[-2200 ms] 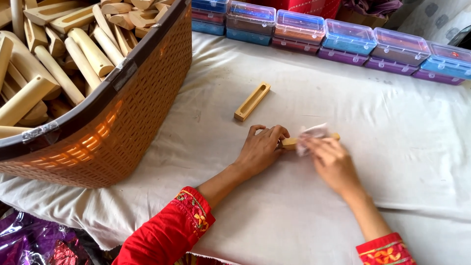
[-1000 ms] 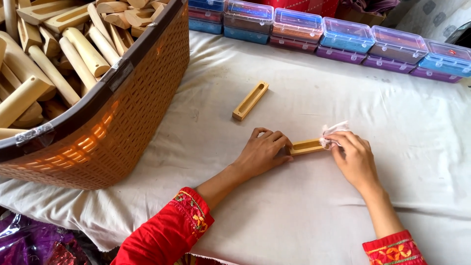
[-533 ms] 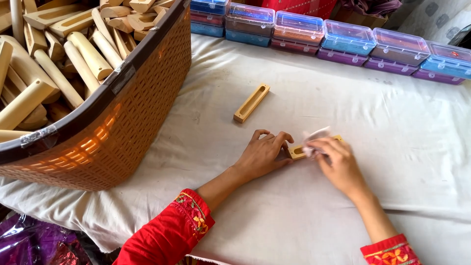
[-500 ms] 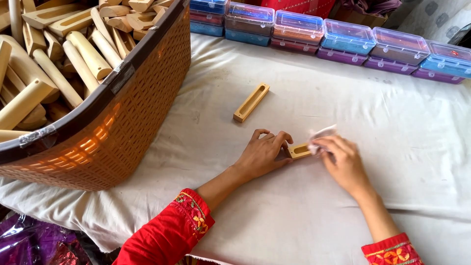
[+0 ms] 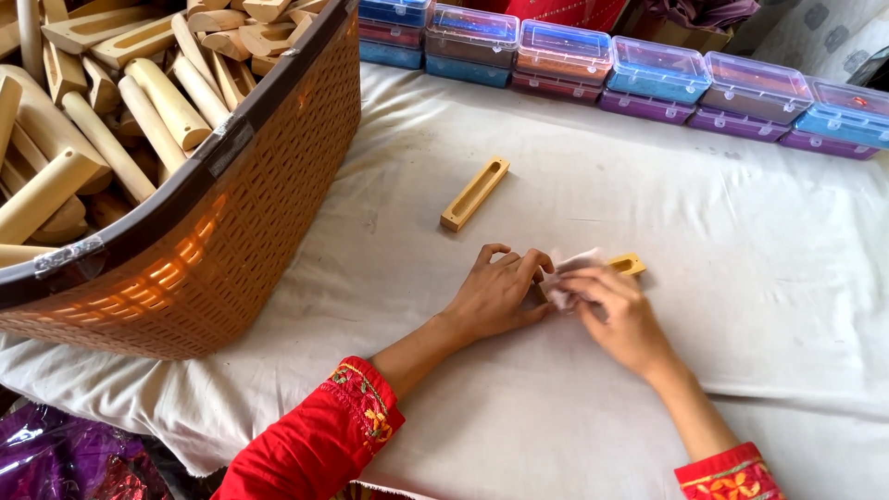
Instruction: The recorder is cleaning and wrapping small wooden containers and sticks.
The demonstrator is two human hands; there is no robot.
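While your left hand [image 5: 495,296] pins the small wooden block [image 5: 626,266] to the desk [image 5: 722,222], your right hand [image 5: 619,315] pinches a pale cloth [image 5: 569,268] against it, near the wicker basket [image 5: 269,185].

Open white cloth [image 5: 741,306] is left to the right of the right hand [image 5: 619,319] and in front of both hands, where passage is unhindered. Ahead of the left hand [image 5: 495,296], 1 slotted wooden block [image 5: 475,193] lies in the way. The left side is walled off by a tall woven basket [image 5: 250,213], and the far edge is closed by a row of lidded plastic boxes [image 5: 648,79].
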